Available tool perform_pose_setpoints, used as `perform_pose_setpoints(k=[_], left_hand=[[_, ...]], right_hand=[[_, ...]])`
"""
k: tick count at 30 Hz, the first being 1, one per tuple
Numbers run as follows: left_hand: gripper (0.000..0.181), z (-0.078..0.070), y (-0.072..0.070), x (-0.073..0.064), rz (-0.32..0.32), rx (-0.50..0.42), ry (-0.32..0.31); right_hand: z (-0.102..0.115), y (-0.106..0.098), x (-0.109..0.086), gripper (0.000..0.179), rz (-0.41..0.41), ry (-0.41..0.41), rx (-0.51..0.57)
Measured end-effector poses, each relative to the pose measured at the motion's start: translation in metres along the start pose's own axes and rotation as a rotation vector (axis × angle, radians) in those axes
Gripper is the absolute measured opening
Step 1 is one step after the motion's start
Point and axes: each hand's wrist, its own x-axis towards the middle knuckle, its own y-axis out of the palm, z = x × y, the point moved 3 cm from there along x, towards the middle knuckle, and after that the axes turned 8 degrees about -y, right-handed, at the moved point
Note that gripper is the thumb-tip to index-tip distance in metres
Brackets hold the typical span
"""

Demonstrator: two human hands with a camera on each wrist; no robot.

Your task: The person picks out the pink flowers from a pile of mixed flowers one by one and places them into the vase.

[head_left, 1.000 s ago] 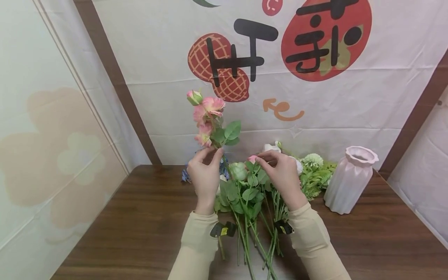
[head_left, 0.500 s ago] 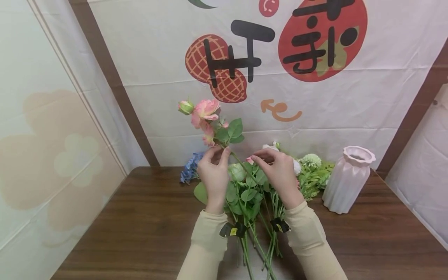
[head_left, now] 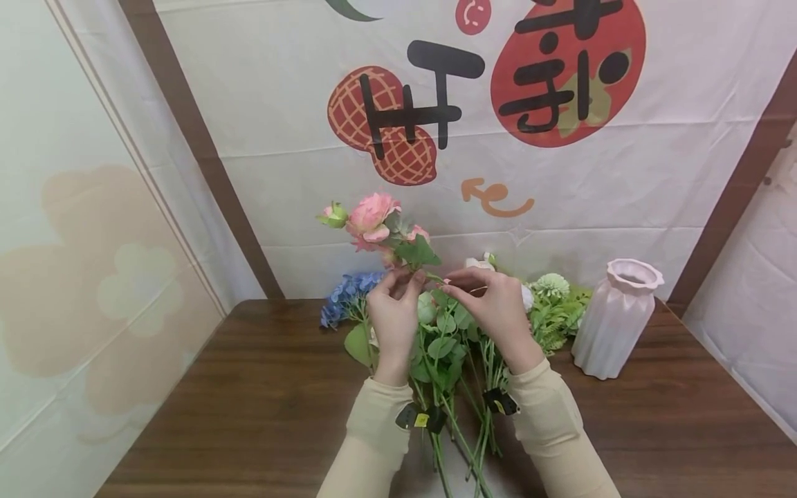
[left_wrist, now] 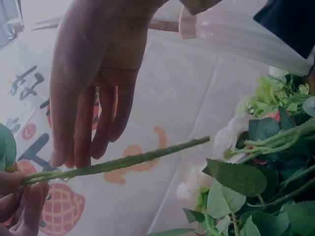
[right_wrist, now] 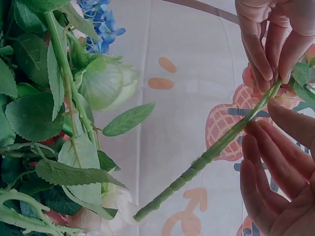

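Observation:
A pink flower spray [head_left: 373, 218] with a green bud and leaves is raised over the table. My left hand [head_left: 394, 321] pinches its stem just under the leaves. My right hand [head_left: 495, 311] has its thumb and forefinger on the same stem [right_wrist: 209, 155], a little below the left fingertips. In the right wrist view the stem's bare, ridged lower end slants away past both hands. Beneath the hands lies a bunch of leafy stems [head_left: 442, 346] with a pale green bloom [right_wrist: 110, 83]; the forearms cover part of it.
A pinkish-white fluted vase [head_left: 616, 325] stands upright at the right of the brown table [head_left: 249, 401]. Blue flowers [head_left: 345, 297] lie at the back left. A pale green pompom flower [head_left: 551, 285] and ferny greens [head_left: 557, 321] lie left of the vase. A printed cloth [head_left: 299, 207] hangs behind.
My left hand has moved right with the pink spray, bringing its stem to the right hand. The blooms have turned and come lower. More of the blue flowers shows.

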Motion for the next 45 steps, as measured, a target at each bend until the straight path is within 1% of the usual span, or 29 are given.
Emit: perform_pose_setpoints(k=[1, 8, 11, 16, 21, 28, 32, 34, 38, 40, 42, 45], left_hand=[[0.023, 0.000, 0.001, -0.001, 0.012, -0.022, -0.012], [0.018, 0.005, 0.008, -0.003, 0.062, -0.064, -0.063], [0.019, 0.008, 0.011, -0.004, 0.083, -0.084, -0.079], [0.020, 0.010, 0.013, -0.005, 0.101, -0.090, -0.102], [0.020, 0.013, 0.015, -0.006, 0.106, -0.066, -0.099], [0.017, 0.014, 0.014, -0.008, 0.119, -0.043, -0.103], [0.018, 0.014, 0.011, -0.005, 0.116, 0.003, -0.093], [0.020, 0.013, 0.008, -0.002, 0.121, 0.044, -0.079], [0.019, 0.012, 0.002, 0.001, 0.172, 0.131, -0.065], [0.017, 0.013, -0.003, 0.003, 0.182, 0.173, -0.064], [0.017, 0.015, -0.008, 0.005, 0.176, 0.213, -0.059], [0.016, 0.018, -0.018, 0.008, 0.143, 0.274, -0.048]], right_hand=[[0.000, 0.000, 0.000, 0.018, 0.000, -0.002, -0.005], [-0.003, -0.004, 0.000, 0.020, 0.003, 0.008, -0.041], [-0.004, -0.006, 0.000, 0.021, -0.002, 0.017, -0.041], [-0.006, -0.007, -0.001, 0.020, -0.003, 0.030, -0.034], [-0.005, -0.007, -0.001, 0.014, -0.001, 0.020, -0.052], [-0.003, -0.008, -0.001, 0.014, -0.001, 0.027, -0.051], [-0.003, -0.008, -0.001, 0.013, -0.003, 0.014, -0.055], [-0.003, -0.008, -0.001, 0.013, -0.007, 0.006, -0.060], [-0.002, -0.009, -0.001, 0.013, -0.015, -0.005, -0.079], [-0.002, -0.010, -0.001, 0.012, -0.016, -0.007, -0.086], [-0.002, -0.011, 0.000, 0.013, -0.015, -0.013, -0.094], [-0.002, -0.014, 0.003, 0.013, -0.019, -0.031, -0.132]])
